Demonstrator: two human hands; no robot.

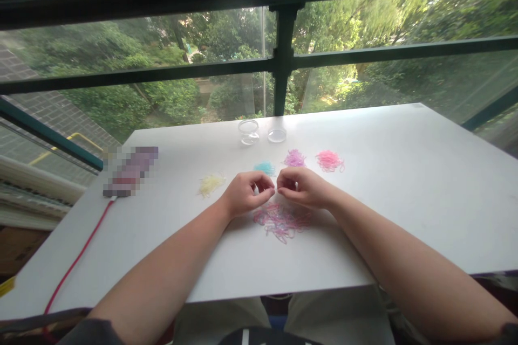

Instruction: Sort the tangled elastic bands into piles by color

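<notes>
My left hand [249,193] and my right hand [300,187] almost touch at the fingertips above the white table. Each is closed in a pinch; whatever they hold is too small to make out. Just below them lies a loose pile of mixed pink and purple bands [281,222]. Beyond my fingers are a blue pile [264,167] and a purple pile [294,158]. A pink pile [329,160] sits farther right, and a pale yellow pile [211,185] lies left of my left hand.
Two clear round dishes [248,132] [277,135] stand near the far edge of the table [404,172]. On the left lies a blurred-out device [133,172] with a red cable [81,253]. Green-framed windows rise behind the table.
</notes>
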